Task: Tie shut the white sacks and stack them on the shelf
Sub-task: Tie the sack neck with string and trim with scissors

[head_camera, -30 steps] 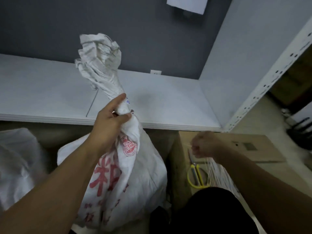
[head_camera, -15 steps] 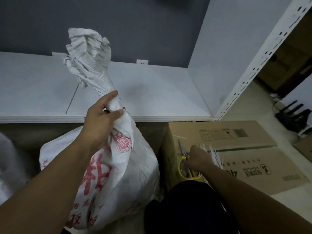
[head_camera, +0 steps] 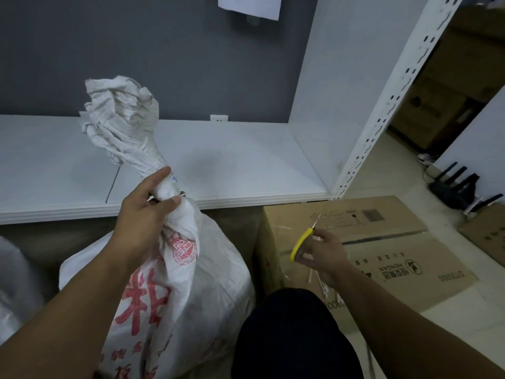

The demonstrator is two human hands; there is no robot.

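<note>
White sack (head_camera: pixel 207 283), soft, probably heavy: my left hand (head_camera: pixel 142 214) clenches its neck, bulk below the fingers (head_camera: pixel 161 175); right hand (head_camera: pixel 325 255) grips scissors (head_camera: pixel 299 245).

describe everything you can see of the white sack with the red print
The white sack looks like woven plastic, printed with large red characters and a round red stamp. Its full, bulging body stands upright below the shelf edge, beside a cardboard box. The mouth is gathered into a twisted neck, its crumpled top fanning out above. The left hand grips that neck. The right hand, holding yellow scissors, is clear of it.
</note>
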